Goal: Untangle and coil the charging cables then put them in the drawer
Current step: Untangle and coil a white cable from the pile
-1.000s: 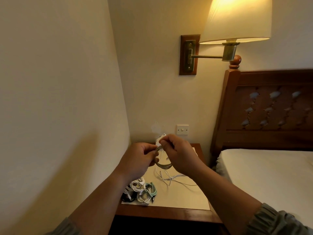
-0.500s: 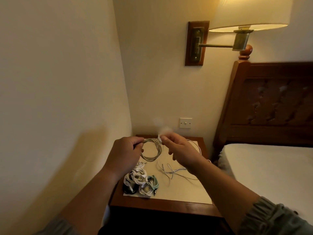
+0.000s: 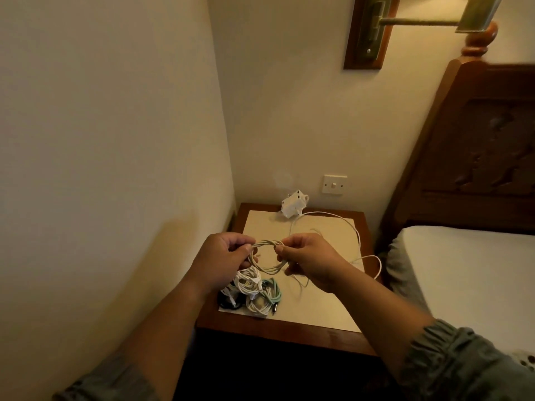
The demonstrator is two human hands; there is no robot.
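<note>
I note left hand (image 3: 228, 256) and right hand (image 3: 308, 260) each pinching opposite sides of the cable coil (image 3: 267, 242). Light, limp, springy: I'd grip across the bunched strands.

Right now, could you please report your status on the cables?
Left hand and right hand grip cable coil. Coiled pile beneath. Drawer not in view.

No legible text anywhere.

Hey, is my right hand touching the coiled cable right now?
Touching. The head view shows the right hand pinching the coiled cable at its right side.
</note>
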